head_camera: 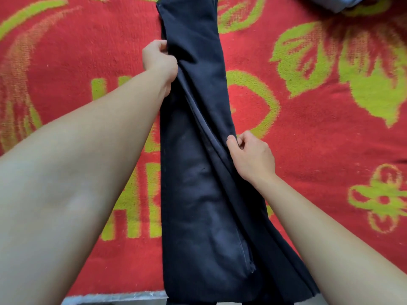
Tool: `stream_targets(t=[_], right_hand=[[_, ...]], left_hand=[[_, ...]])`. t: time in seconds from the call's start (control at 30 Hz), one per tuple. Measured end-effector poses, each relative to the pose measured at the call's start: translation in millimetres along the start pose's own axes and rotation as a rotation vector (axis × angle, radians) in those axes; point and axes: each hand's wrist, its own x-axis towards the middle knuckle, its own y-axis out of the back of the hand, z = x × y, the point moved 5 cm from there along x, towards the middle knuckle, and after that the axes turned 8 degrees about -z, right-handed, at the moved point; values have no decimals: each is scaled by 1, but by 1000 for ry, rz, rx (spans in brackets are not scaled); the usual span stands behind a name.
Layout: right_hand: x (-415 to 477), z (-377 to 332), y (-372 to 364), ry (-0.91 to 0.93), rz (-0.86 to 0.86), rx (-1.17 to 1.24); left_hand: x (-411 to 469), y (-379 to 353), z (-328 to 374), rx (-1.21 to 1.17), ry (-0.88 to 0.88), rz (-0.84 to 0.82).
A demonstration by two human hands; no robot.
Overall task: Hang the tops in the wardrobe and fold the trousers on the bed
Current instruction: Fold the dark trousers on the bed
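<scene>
Both hands are on the trousers point(193, 194), one at each long edge. Left hand point(158, 56) is stretched further away, its fingers curled in and pinching the cloth at the left edge, about where the leg narrows. Right hand point(251, 155) sits nearer the body, thumb and bent fingers nipping the right edge where a fold of fabric runs down beside a seam. Both forearms are bare and reach in from the lower corners.

The trousers are dark navy, almost black, and lie lengthwise down the middle of the bed point(44, 51), running from the top of the view to the near edge, where the wider end hangs a little past it. One layer lies over the other, with a long diagonal crease between the hands and a paler, worn patch low on the left half.

Under them a red blanket point(319, 139) with yellow-green flowers, leaves and letters covers the bed. At the top right corner lies a blue-grey garment point(343, 3), only partly in view and well apart from the trousers.
</scene>
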Motion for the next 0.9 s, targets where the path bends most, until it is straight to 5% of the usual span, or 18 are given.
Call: stream_targets(t=[0.17,0.3,0.53,0.6,0.8,0.9], right_hand=[[-22,11,6,110,117,-50],[-76,38,15,178,183,-83],[-180,123,-13,99,-251,-272],[-201,147,-19,29,-333,-291],[-232,184,-1,-88,-92,-263],[-234,199,-1,-141,-130,-316]], left_hand=[[-27,11,-9,179,24,114],[-106,-6,-52,178,143,-83],[-247,-24,-144,467,207,-343],[-269,-16,-161,523,180,-333],[-343,-7,-191,984,-256,-394],[-381,2,-218,1162,-239,-387]])
